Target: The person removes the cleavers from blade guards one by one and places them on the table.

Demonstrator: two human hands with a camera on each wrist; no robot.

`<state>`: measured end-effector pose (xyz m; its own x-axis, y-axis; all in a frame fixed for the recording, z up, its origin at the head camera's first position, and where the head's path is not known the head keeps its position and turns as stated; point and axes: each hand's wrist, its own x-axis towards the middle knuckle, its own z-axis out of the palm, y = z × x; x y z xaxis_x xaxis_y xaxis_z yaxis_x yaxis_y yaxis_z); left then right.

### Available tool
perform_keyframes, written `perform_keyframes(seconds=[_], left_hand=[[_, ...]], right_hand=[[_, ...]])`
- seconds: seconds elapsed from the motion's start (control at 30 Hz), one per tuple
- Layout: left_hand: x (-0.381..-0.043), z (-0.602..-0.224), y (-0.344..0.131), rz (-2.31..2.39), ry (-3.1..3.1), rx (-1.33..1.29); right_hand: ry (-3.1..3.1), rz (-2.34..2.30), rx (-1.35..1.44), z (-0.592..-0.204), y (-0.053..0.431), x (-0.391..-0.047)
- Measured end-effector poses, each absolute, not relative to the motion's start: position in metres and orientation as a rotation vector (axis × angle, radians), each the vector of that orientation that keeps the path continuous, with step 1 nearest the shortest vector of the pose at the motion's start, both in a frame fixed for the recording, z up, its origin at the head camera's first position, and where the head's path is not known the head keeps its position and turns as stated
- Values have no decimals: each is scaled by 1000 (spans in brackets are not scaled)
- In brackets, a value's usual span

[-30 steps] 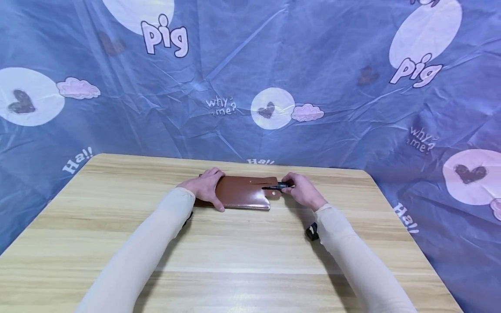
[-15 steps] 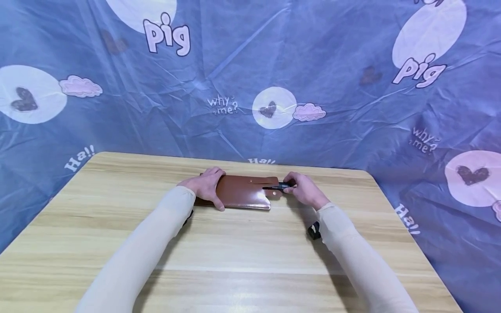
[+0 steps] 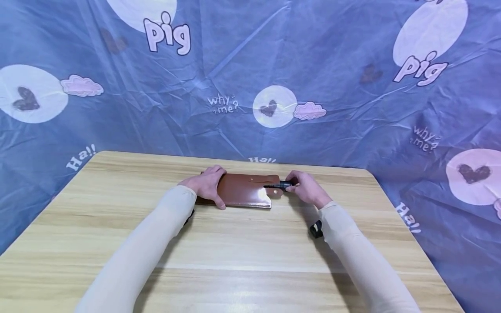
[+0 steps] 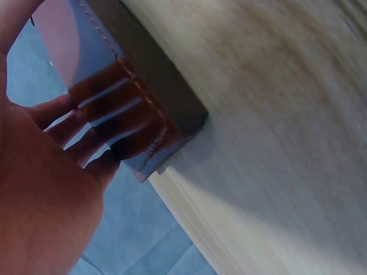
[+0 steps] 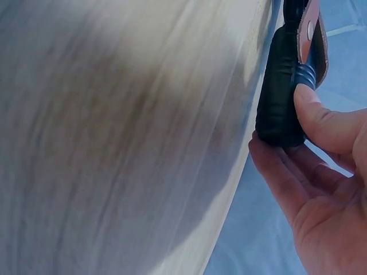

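Note:
A glossy brown leather sheath [image 3: 242, 191] lies on the table with a notched right end. My left hand [image 3: 205, 186] spans its left part, thumb at the near edge and fingers at the far edge. In the left wrist view the fingers [image 4: 77, 129] meet the edge of the stitched leather sheath [image 4: 106, 69], which mirrors them. From the right end sticks a black ridged handle [image 5: 278, 94]. My right hand [image 3: 307, 188] holds the handle's end between thumb and fingers. Beside the handle sits a leather strap [image 5: 308, 34] with a metal snap. Whatever lies inside the sheath is hidden.
Everything rests on a light wood table [image 3: 242, 252], whose back edge runs close behind the sheath. A blue printed curtain [image 3: 332, 65] hangs behind and at both sides. Each wrist bears a black camera, such as the right wrist camera [image 3: 316, 229].
My right hand has shifted very slightly to the right at the handle. The left hand keeps its place on the sheath. The whole view has drifted a little.

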<state>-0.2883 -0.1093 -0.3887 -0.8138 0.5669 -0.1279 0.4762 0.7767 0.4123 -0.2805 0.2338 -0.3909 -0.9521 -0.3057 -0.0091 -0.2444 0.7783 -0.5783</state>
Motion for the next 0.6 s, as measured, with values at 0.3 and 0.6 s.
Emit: perform_keyframes(seconds=[0.3,0.6], left_hand=[[-286,-390,-104,535,2717,846],[-286,-388,-108,542,2734,852]], right_hand=[[2868,-922,-461,-394,242,-277],[2867,-904,-463,-390,242,-282]])
